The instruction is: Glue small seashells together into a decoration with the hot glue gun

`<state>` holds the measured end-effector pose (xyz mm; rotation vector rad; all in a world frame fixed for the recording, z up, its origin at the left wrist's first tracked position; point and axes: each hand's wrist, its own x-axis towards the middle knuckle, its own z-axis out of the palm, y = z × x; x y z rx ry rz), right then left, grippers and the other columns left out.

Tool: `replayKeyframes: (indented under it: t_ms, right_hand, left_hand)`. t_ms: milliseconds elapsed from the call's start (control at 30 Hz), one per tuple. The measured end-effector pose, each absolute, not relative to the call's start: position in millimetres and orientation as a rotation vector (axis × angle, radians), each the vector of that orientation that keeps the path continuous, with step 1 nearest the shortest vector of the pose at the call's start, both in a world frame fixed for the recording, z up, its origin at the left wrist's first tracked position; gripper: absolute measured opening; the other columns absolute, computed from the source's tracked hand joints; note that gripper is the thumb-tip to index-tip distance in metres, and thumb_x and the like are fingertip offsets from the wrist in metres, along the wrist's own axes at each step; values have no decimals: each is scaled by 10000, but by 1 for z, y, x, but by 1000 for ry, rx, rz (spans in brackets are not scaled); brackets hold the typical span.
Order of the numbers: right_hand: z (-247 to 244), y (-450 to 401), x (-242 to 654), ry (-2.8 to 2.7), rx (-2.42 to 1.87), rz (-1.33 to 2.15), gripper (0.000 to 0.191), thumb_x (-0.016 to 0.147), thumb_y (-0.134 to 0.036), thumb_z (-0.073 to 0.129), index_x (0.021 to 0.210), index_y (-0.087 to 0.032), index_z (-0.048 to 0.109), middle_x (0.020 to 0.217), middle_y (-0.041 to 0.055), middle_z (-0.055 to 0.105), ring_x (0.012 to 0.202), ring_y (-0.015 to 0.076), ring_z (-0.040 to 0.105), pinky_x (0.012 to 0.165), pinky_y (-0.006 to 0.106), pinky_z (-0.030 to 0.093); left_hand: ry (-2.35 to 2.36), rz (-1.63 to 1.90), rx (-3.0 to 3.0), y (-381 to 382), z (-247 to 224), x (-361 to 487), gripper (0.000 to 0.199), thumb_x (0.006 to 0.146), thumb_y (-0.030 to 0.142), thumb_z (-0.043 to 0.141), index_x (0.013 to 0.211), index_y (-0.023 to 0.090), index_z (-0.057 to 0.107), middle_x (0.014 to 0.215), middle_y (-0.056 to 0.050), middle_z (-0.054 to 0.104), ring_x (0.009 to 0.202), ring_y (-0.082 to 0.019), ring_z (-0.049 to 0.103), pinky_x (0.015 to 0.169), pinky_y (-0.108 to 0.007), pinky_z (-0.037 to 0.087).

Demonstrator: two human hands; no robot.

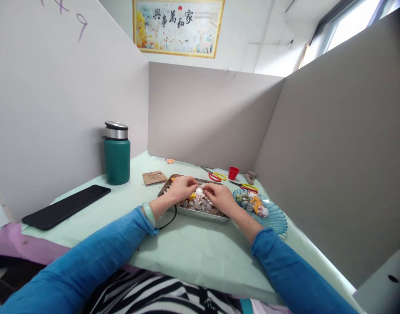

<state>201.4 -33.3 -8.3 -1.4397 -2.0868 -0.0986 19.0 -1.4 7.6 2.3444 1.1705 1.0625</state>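
My left hand (pixel 184 188) is over the left part of a metal tray (pixel 203 215), its thumb and fingers pinched together. Facing it, my right hand (pixel 219 197) hovers above the tray's middle with fingertips drawn together. Whatever either hand grips is too small to make out. Between and below the hands lie brownish shells or stones (pixel 204 206), a white piece (pixel 199 191) and a yellow piece (pixel 193 196). To the right, a blue scalloped plate (pixel 276 218) bears several shell-like pieces (pixel 252 203) in orange, white and grey.
A green bottle (pixel 117 161) and a black phone-like slab (pixel 69 206) are at the left. Behind the tray are a brown card (pixel 154 177), red-and-yellow scissors (pixel 216 176), a second pair (pixel 248 187) and a red cup (pixel 233 173). Grey partitions (pixel 213 113) enclose the table (pixel 186 253).
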Motion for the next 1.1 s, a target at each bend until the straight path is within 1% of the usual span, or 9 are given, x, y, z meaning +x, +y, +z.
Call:
replayKeyframes:
  t_ms: [133,200,267,433,567,700,833,967,1100]
  right_hand:
    - [-15,-26,204,-2291,-1685,-205,225,775,-207,525,926,-247,687,946,39,680,859,191,596,693,253,381]
    - [-17,-24,204,-2395,-1697,-233,290,755,-164,523,974,-267,682,993,45,665,938,204,576,734,256,379]
    - [-18,-24,203,-2442,-1717,-253,339,743,-143,520,1016,-278,669,1012,52,657,967,213,567,747,261,379]
    - [-15,-26,200,-2427,-1807,-263,274,786,-210,493,985,-268,671,959,65,675,910,229,598,697,277,390]
    - [-12,-29,199,-2369,-1824,-275,243,823,-247,457,937,-254,672,985,62,669,893,221,603,705,282,394]
    - [-10,-32,197,-2377,-1775,-256,249,827,-270,460,971,-255,662,1039,53,651,907,209,598,714,274,397]
    - [-8,-33,194,-2467,-1754,-203,263,793,-262,512,1014,-276,654,1080,39,642,975,208,578,745,266,393]
    - [-8,-33,193,-2451,-1768,-208,237,799,-241,501,971,-267,662,1037,41,661,951,210,587,732,268,392]
    - [-6,-34,195,-2309,-1841,-271,209,826,-291,483,906,-248,671,949,56,685,869,216,610,672,270,390]
  left_hand:
    - [1216,1035,2429,1,6,19,209,741,273,518,791,152,681,762,-34,688,686,-139,599,624,-215,425]
    - [1186,975,2517,1,4,20,201,743,269,515,781,161,680,766,-31,691,686,-140,598,634,-217,422]
    - [1152,918,2586,1,3,20,196,746,265,515,780,167,681,777,-31,693,686,-139,598,637,-216,421]
    - [1090,867,2666,0,2,20,195,749,252,518,801,172,687,786,-31,699,690,-139,606,652,-214,421]
    - [1160,878,2653,-1,4,20,208,751,256,516,822,173,693,791,-38,701,709,-150,614,666,-221,429]
    - [1243,916,2598,-2,5,20,212,735,229,516,825,174,700,803,-37,703,734,-154,619,692,-226,440]
    - [1255,1005,2554,-1,4,20,213,731,223,510,816,177,700,797,-30,702,736,-149,618,697,-222,442]
    - [1210,1015,2559,-1,3,21,216,727,222,503,809,176,698,784,-27,698,725,-149,614,689,-226,435]
    - [1228,1012,2555,-1,4,20,219,727,232,499,807,183,697,794,-31,699,734,-159,615,687,-236,431]
